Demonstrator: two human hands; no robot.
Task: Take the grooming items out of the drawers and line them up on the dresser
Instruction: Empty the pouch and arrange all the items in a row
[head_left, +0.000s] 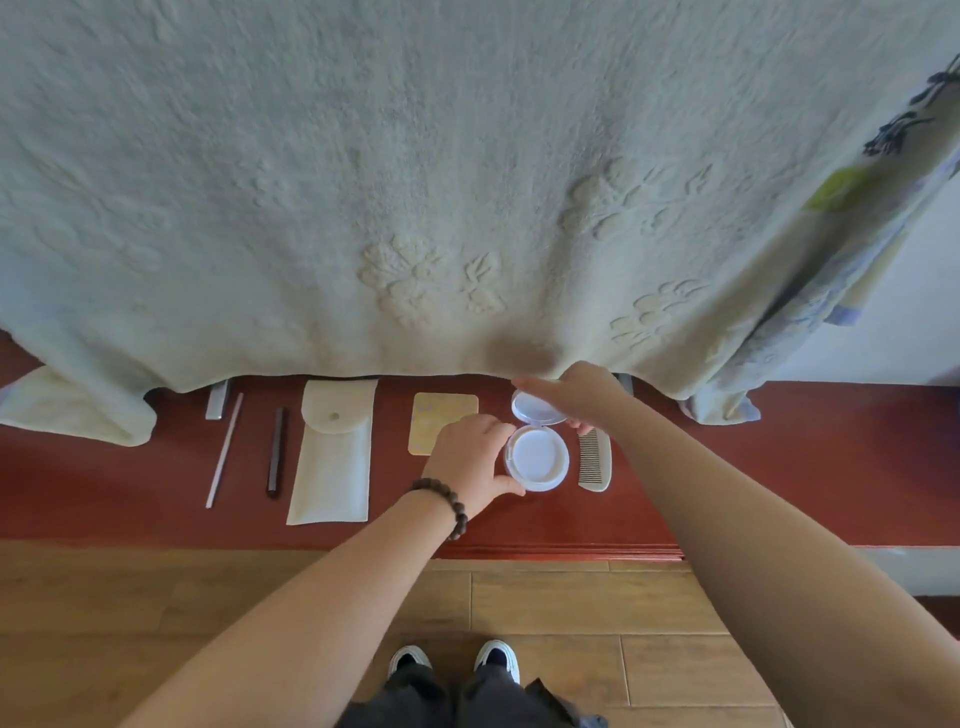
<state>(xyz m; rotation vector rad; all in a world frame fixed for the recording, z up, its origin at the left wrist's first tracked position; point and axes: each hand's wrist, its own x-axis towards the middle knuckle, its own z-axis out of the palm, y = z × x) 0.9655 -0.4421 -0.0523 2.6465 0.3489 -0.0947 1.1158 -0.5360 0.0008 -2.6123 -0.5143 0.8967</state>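
A round white compact (537, 460) lies open on the red-brown dresser top (779, 467). My left hand (472, 457) grips its base from the left side. My right hand (582, 392) holds the raised lid (535, 408) from above. A cream comb (595, 460) lies just right of the compact. To the left lie a yellow card (441, 418), a pale snap pouch (332, 452), a dark slim stick (276, 449) and a thin white stick (224, 449), all in a row.
A pale green embossed blanket (415, 182) hangs over the back of the dresser and covers what stands behind. A patterned cloth (831, 249) hangs at the right. A small metal piece (217, 400) pokes out under the blanket. Wooden floor and my shoes are below.
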